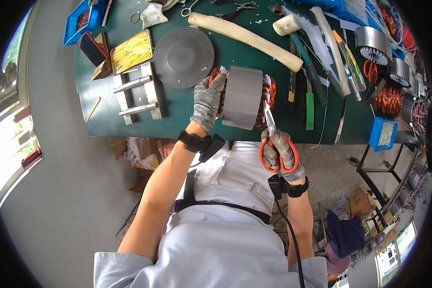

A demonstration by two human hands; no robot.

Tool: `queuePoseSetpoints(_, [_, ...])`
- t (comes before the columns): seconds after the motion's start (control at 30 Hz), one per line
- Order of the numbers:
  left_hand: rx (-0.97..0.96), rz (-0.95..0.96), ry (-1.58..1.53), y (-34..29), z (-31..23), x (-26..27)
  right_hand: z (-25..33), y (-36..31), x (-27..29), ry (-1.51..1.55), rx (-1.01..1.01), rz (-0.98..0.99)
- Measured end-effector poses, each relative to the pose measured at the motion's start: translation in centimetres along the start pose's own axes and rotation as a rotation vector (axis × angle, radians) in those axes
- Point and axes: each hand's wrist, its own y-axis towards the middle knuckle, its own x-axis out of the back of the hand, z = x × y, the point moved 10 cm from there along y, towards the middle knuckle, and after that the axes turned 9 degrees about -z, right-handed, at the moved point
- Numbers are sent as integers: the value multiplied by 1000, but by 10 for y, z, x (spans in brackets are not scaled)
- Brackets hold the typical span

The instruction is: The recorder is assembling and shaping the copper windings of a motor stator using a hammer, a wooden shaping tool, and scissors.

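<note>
A grey motor stator (pixel 242 98) lies on its side near the front edge of the green table. Red-brown copper windings (pixel 272 93) bulge from both its ends, with white insulating paper between them. Gripping the left end of the stator is my left hand (pixel 207 104), in a grey knitted glove. My right hand (pixel 284 151), gloved the same way, holds a pair of scissors (pixel 271 124) by their red handles. The blades point away from me and reach the windings and white paper at the stator's right end. Whether the blades touch the paper, I cannot tell.
A round dark disc (pixel 184 57), a metal frame with two bars (pixel 138 96) and a tray of yellow strips (pixel 132 52) lie left. Behind the stator is a long pale wooden stick (pixel 245 41). A white-headed mallet (pixel 287 25), other tools and more stators (pixel 373 45) fill the right.
</note>
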Motion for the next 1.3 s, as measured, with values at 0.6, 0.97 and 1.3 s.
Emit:
queuePoseSetpoints(0.6, [-41,-19,53,4,3,4,-22,12,-6,106,163,-30])
queuePoseSetpoints(0.97, [-64,-9,18,10,5,3,5,-5,-3,190,83,44])
queuePoseSetpoints(1.3, [-84,27,-55,-7,1,3,14,7,-12,-1,-135,187])
